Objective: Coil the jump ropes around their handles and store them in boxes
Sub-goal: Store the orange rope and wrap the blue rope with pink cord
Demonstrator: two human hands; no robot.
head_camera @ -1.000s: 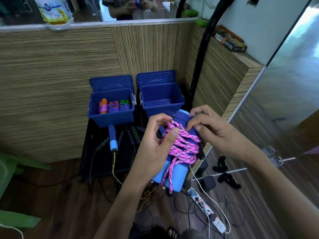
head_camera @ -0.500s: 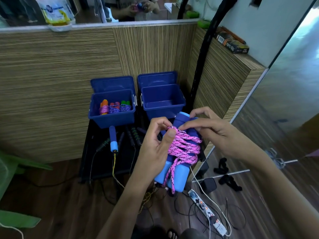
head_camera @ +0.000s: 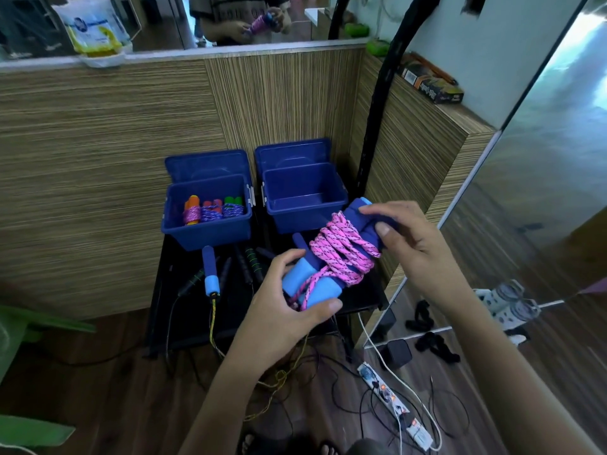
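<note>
A pink jump rope (head_camera: pixel 341 254) is coiled round a pair of blue foam handles. My left hand (head_camera: pixel 289 310) grips the light-blue lower ends of the handles (head_camera: pixel 305 284). My right hand (head_camera: pixel 404 238) grips the dark-blue upper ends. The bundle is tilted and hangs in front of the right blue box (head_camera: pixel 305 198), which holds nothing. The left blue box (head_camera: pixel 207 211) contains three coiled ropes (head_camera: pixel 213 210). Both lids stand open against the wall.
A loose blue-handled rope (head_camera: pixel 210 269) and several black-handled ropes (head_camera: pixel 246 261) lie on the black low table (head_camera: pixel 170 310). A power strip (head_camera: pixel 391 399) and cables sprawl on the wooden floor. Wood panelling stands behind; a mirror is to the right.
My left hand slid from the coils down to the light-blue handle ends. The bundle tilted over and rose toward the right box. The right hand kept hold of the top.
</note>
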